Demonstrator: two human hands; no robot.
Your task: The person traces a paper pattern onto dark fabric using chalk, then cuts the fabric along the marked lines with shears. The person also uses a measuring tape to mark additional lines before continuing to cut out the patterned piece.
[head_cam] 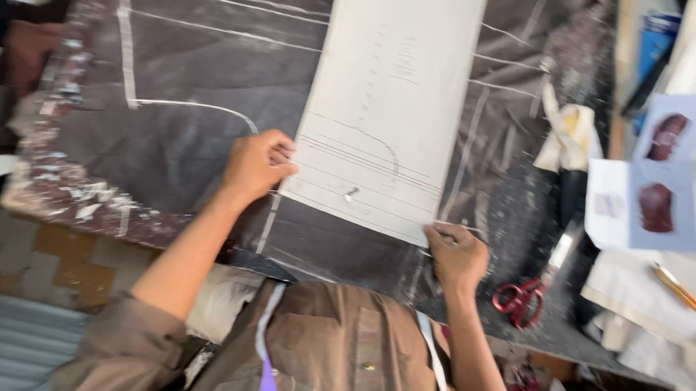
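A long white paper pattern (pixel 391 103) lies flat on dark cloth (pixel 201 158) spread over the worktop (pixel 561 338), its near end reaching almost to the person's chest. The left hand (pixel 257 165) is curled at the pattern's left edge near the bottom corner, fingers bent and pressing the paper's margin down onto the cloth. The right hand (pixel 456 253) sits at the bottom right corner, fingers closed as if pinching something small — whether it grips chalk or just the paper's corner cannot be told through the blur. White chalk lines (pixel 188 104) run across the cloth, one bending into a curve just left of the left hand.

To the right, red-handled scissors (pixel 519 298) lie on the cloth near the right hand. Farther right are a cream rag (pixel 569 139), pale blue cards with dark reddish pictures (pixel 660 205), and a yellow pencil (pixel 676 288) on a pile of papers — all well apart from the pattern.
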